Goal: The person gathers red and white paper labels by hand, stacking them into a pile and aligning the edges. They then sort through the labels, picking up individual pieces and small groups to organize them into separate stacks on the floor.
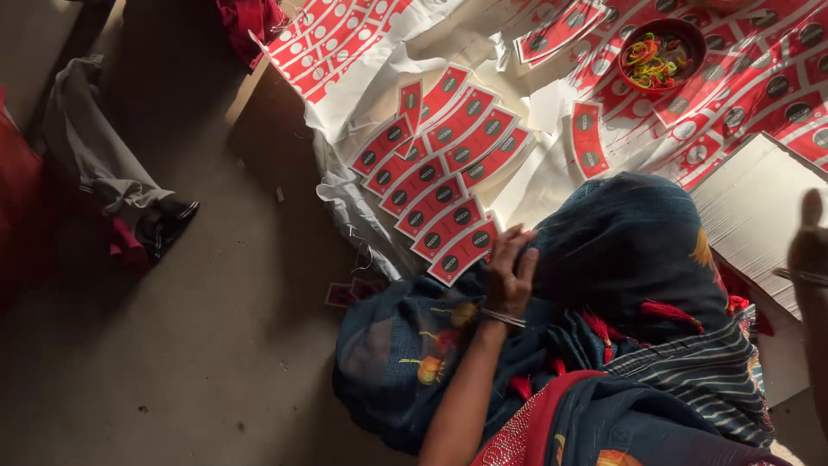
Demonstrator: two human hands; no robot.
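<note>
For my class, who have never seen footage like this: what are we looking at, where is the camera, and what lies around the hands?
There is no machine here. The single picture comes from a camera worn on a person's head, looking down at their own lap and hands. The person sits on the floor, knees draped in dark blue patterned cloth. The left hand, a thin bangle at the wrist, touches the nearest of a fanned row of red die-cut labels with dark round spots. Whether it grips one cannot be told. The right hand is blurred at the picture's edge, beside a white cardboard box; nothing can be seen in it. The labels lie on a white cloth, with more printed sheets beyond and a dark red bowl of coloured rubber bands.
</note>
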